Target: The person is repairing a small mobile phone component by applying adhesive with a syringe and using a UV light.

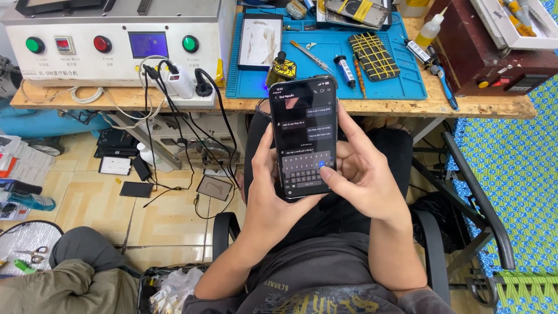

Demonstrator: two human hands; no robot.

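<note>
Wooden tabletop runs across the top of the view, carrying a blue work mat, a grey machine with round buttons and a dark red box; tiled floor below is strewn with cables and small flat panels. We sit in a black chair and hold a black smartphone upright over our lap, just in front of the tabletop edge. Our left hand cradles its lower left side, fingers wrapped behind and thumb along the edge. Our right hand grips the right side, fingers curled around the back, thumb pressing the on-screen keyboard. We judge the phone light, rigid, glass-fronted, slick and breakable if dropped; best held by the long side edges, as it is now. Phone back and the fingertips behind it are hidden. Screen text is too small to make out. Someone's trouser leg shows bottom left, the rest cut off. Small items on the mat are hard to identify.
</note>
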